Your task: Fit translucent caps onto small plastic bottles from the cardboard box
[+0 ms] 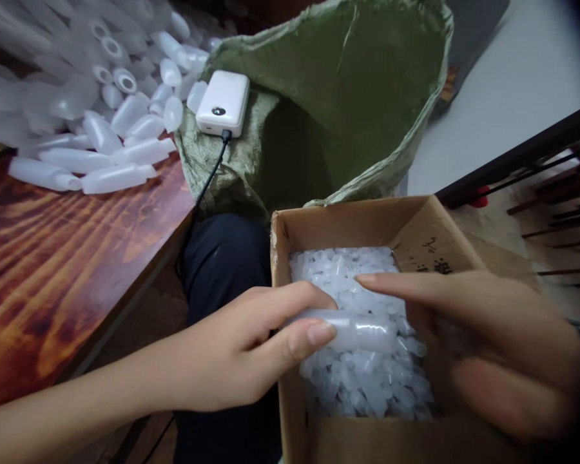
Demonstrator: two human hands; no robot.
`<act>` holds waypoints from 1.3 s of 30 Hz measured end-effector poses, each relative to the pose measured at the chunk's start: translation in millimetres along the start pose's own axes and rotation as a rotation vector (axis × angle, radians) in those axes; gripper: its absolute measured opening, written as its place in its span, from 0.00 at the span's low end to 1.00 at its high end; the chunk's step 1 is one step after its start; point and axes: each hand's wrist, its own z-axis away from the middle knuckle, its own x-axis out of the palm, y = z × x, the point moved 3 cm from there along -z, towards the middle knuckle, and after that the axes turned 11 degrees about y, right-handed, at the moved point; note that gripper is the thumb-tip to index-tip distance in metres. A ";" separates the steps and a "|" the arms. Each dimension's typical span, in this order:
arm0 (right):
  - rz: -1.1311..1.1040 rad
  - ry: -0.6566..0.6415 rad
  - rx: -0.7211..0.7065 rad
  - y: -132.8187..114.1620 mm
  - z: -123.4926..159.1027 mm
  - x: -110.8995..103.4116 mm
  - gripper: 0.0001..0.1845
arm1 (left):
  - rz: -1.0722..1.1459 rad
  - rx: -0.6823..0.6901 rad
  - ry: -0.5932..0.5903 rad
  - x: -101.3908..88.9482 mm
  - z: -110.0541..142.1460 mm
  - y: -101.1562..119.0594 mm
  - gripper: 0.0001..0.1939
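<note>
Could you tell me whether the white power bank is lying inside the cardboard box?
No, the white power bank rests on the edge of the green sack, well behind the cardboard box.

We see both forearms bare, no sleeves, no rings on left hand (241, 348) or right hand (483, 348); dark navy trousers (222, 258) cover the leg.

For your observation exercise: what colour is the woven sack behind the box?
Green, seen in the head view: the sack.

head-worn view, looking down, close
</note>
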 end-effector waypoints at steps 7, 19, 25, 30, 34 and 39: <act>-0.004 -0.021 0.049 -1.4 1.7 2.1 0.29 | -0.015 0.003 -0.009 1.4 -1.2 -0.5 0.19; 0.157 -0.160 0.117 -20.6 -11.9 22.2 0.14 | -0.062 0.064 0.009 6.5 -2.5 2.5 0.18; 0.049 -0.199 0.330 -21.5 -8.6 31.1 0.17 | -0.153 0.150 0.051 11.9 0.5 1.2 0.15; -0.196 0.070 0.498 -14.8 -9.4 21.7 0.11 | -0.266 0.236 0.370 -6.2 -0.3 11.4 0.09; -0.342 0.179 0.520 -10.2 -10.0 22.7 0.06 | -0.477 0.230 0.704 -27.3 -29.6 16.9 0.09; -0.444 0.236 0.480 -12.9 -13.8 16.1 0.14 | -0.758 0.415 0.873 -26.8 -82.6 23.6 0.17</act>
